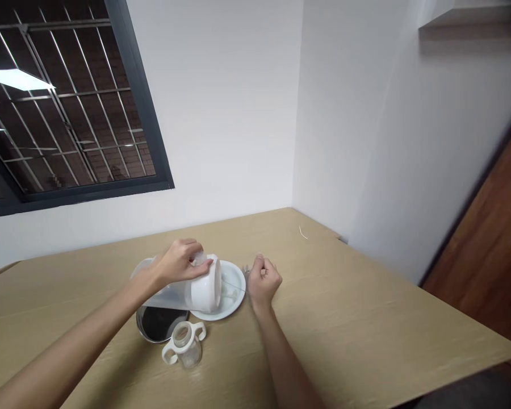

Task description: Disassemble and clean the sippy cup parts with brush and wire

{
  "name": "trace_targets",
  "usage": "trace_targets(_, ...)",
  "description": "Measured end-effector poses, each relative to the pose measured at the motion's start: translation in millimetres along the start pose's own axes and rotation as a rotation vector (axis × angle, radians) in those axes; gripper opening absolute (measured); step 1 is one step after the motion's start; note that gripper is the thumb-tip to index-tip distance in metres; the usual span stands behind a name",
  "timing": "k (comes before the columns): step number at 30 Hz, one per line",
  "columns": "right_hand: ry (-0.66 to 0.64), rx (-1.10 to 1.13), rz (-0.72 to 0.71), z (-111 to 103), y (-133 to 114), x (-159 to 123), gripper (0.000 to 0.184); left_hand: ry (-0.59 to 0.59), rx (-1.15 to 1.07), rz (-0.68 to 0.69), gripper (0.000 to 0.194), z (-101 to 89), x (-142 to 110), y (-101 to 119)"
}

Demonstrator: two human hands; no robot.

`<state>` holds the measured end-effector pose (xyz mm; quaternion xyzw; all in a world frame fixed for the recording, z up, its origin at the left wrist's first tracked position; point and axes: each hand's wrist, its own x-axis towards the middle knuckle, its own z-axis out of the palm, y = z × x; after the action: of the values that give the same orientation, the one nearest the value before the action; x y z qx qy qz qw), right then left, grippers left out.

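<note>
Window: in the upper left of the frame I see a dark-framed window [76, 108] with metal bars across it and a bright light reflected in the glass.
Round dish: left of centre, low in the frame, a round dish [159, 324] with a dark inside sits on the tan table [349, 307], partly under the container.
Container: the translucent container [170, 296] with a wide white end lies tilted over the dish and the plate, its white end toward the right.
Left hand: the left hand [185, 264] comes in from the lower left, its grip clamped on the container near the white end, fingers spread over the top.
Jar: below the container stands a small clear jar [191, 352], open at the top, with a white handle on each side.
Plate: near the centre, a white plate [239, 296] lies partly behind the container's white end; something pale rests on it, too blurred to name.
Thin rod: a fine dark thin rod [236, 288] runs above the plate, from the container side to the right hand.
Right hand: right of the plate, the right hand [264, 282] is curled into a fist, its grip closed on the thin rod; grey prongs show just beside it, blurred.
White strip: farther right, near the table's back corner, lies a thin white strip [303, 234].
Brown panel: at the right edge, a brown wooden panel [485, 233] leans diagonally across the view.
</note>
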<state>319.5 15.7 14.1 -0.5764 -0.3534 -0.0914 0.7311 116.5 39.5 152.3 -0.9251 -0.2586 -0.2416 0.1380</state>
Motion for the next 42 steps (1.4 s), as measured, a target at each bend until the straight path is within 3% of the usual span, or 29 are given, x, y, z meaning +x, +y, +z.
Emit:
trace_targets(6, 0.011, -0.009, 0.010, -1.8, 1.8, 3.3, 0.044, 0.059, -0.039, 0.002, 0.034, 8.7, 31.9, 11.8)
trace_targets(12, 0.012, -0.006, -0.001, -2.3, 0.5, 3.4, 0.045, 0.081, 0.014, -0.019, 0.034, 23.4, 51.3, -6.2)
trace_targets(18, 0.023, -0.005, 0.003, -2.4, 0.0, 3.6, 0.046, 0.041, 0.059, -0.077, 0.035, 21.1, 36.8, -40.1)
trace_targets(25, 0.013, -0.006, -0.004, -0.3, 1.6, 2.2, 0.043, -0.014, 0.100, -0.143, 0.036, -7.2, 8.5, -61.9)
trace_targets(34, 0.012, -0.003, -0.007, -1.2, 0.3, 2.7, 0.043, 0.022, 0.034, -0.195, 0.034, -21.8, -4.9, -39.9)
trace_targets(42, 0.009, -0.008, 0.018, -1.1, 3.3, 1.9, 0.046, 0.301, -0.166, -0.508, 0.034, -36.2, 12.0, -27.1)
